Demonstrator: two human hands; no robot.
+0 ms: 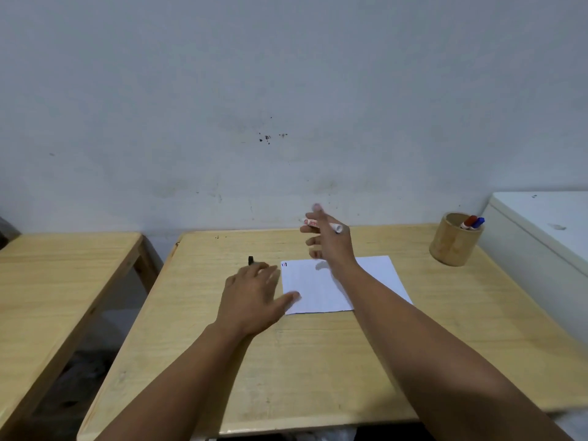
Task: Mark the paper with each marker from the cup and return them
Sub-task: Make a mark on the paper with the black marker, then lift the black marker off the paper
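A white sheet of paper [321,288] lies on the wooden table [318,361], with small red, blue and black marks [284,264] at its top left corner. My right hand [331,240] hovers above the paper's far edge and grips a white marker with a red label [313,223], held crosswise. Palm down beside the paper's left edge lies my left hand [251,297], its thumb on the sheet. A small black cap [250,260] sticks up at its fingertips, seemingly pinched between the fingers. At the far right a bamboo cup [453,241] holds a red marker [468,221] and a blue marker [477,223].
A white cabinet [541,237] stands against the table's right side, just behind the cup. A second wooden table [57,268] sits to the left across a gap. A grey wall [286,106] runs along the table's far edge.
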